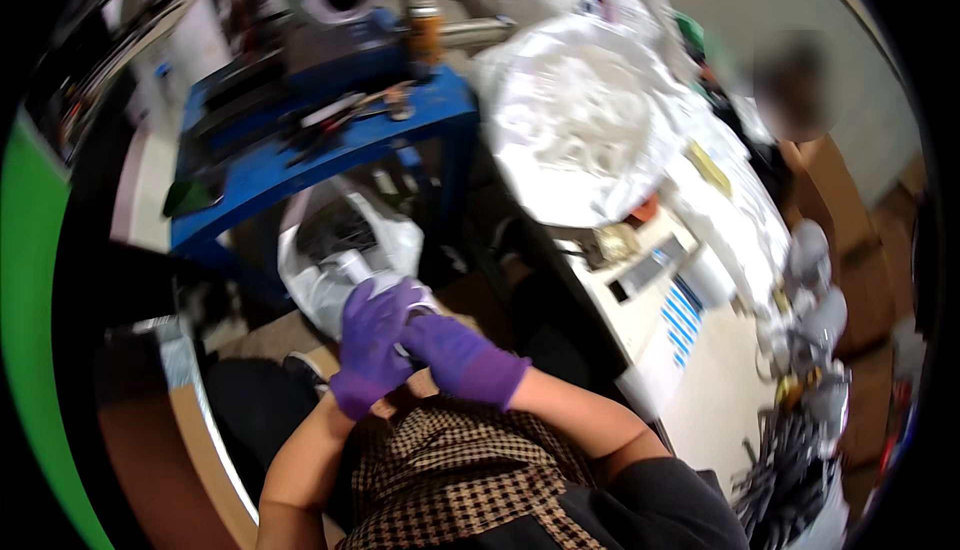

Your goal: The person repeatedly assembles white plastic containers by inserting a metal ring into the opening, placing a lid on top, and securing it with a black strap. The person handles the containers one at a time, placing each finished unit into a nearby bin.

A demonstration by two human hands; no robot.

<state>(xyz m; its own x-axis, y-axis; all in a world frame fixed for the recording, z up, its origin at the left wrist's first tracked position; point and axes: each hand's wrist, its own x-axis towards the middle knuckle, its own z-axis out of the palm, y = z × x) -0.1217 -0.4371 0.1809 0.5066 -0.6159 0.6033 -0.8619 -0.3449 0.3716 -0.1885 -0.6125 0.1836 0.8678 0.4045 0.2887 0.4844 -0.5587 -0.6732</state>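
Both of my hands wear purple gloves and meet in front of the checked apron. My left hand [374, 345] is closed, its fingers pointing away from me, around a small white part [424, 302] that is mostly covered. From the other side my right hand [466, 358] curls in and grips the same part, with its fingertips beside the left palm. Motion blur and the gloves hide the part's exact kind. Just beyond the hands is an open whitish plastic bag [300, 255] with dark and white things inside. A white cylindrical piece [354, 267] shows at my left fingertips; whether I touch it is unclear.
A blue bench [330, 155] bears a machine, hand tools [330, 115] and an orange can [425, 30]. On the right, a white table [715, 390] holds a lined basin [515, 165] of white parts, a white roll [708, 275] and black pieces [785, 460]. Cardboard [205, 440] stands at left.
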